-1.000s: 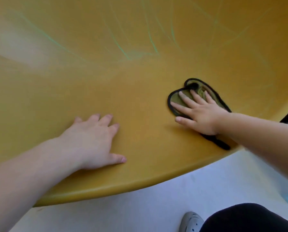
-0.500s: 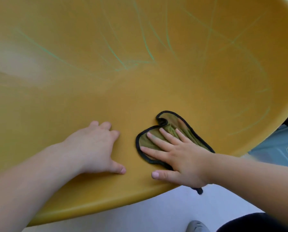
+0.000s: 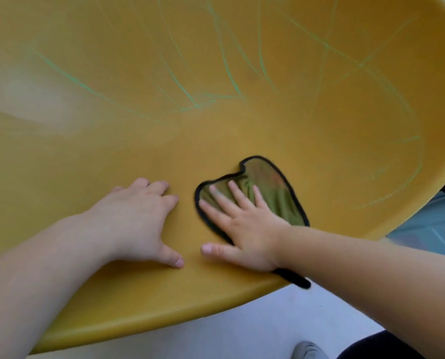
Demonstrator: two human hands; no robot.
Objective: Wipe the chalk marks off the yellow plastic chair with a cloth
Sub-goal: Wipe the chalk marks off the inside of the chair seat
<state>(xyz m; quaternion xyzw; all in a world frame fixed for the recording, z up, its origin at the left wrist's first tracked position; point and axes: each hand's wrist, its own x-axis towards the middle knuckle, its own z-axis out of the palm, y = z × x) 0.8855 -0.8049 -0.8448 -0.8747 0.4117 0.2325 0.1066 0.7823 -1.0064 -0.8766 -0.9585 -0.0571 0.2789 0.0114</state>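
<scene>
1. Your right hand lies flat, palm down, on an olive-green cloth with a black stitched border. Its four fingers are spread and stretched out over the fabric, and the thumb reaches sideways onto bare plastic, off the cloth.
2. The cloth sits on the seat of the yellow moulded plastic chair, close to the seat's near edge and somewhat right of its middle. One black corner of the cloth pokes out from under your right wrist and hangs over that near edge.
3. Your left hand rests palm down on the bare seat, just beside the cloth on its left and not touching it. Its fingers lie close together and slightly curled, fingertips on the plastic, with the thumb held out toward your right thumb; a narrow gap separates the two thumbs.
4. Thin green chalk lines cross the far part of the seat and run up the curved back. More faint green strokes lie along the right-hand rim of the chair.
5. The band of plastic around both hands, along the near edge, looks plain yellow.
6. A pale blurred glare patch sits on the far left of the shell.
7. Below the near edge shows light grey floor, with a grey shoe tip and dark clothing at the bottom right corner.
</scene>
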